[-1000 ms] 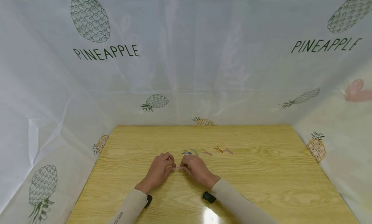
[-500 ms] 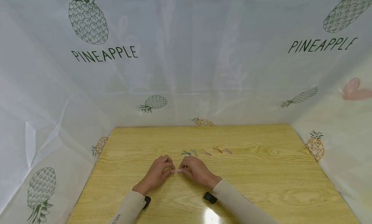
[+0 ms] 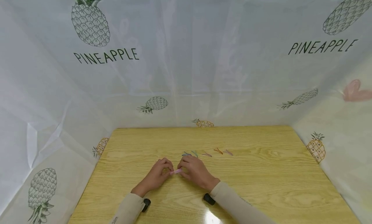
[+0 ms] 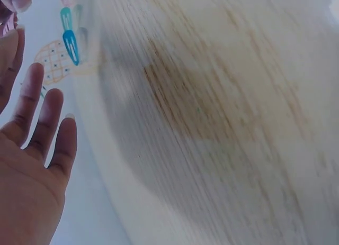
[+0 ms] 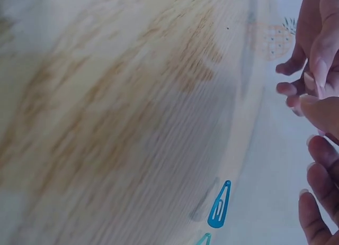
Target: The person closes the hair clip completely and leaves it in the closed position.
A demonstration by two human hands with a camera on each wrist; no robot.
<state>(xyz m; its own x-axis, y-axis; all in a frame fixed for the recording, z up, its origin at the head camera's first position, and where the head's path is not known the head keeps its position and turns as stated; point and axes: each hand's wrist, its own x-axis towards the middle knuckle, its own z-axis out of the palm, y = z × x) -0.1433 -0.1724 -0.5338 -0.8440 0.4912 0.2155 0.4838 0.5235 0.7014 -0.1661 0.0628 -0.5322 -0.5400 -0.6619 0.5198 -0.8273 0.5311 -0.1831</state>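
Observation:
A pink snap hair clip [image 3: 176, 171] lies between both hands over the middle of the table. My left hand [image 3: 158, 175] pinches its left end with thumb and index finger, while my right hand [image 3: 196, 173] pinches the right end. In the left wrist view the other left fingers [image 4: 45, 118] are spread loosely. Just beyond the right hand is a blue snap hair clip [image 3: 186, 153], seen closer in the right wrist view with white slots in it. A green hair clip [image 3: 195, 154] sits right of the blue one.
Farther right in the same row lie a pink clip [image 3: 207, 154], an orange clip [image 3: 218, 150] and a pinkish clip [image 3: 228, 152]. The wooden table [image 3: 261, 178] is walled by a white pineapple-print sheet [image 3: 191, 65] at the back and sides.
Both hands have come slightly nearer the body with the pink clip. The clip now tilts up to the right and shows more of itself. The row of clips stays put.

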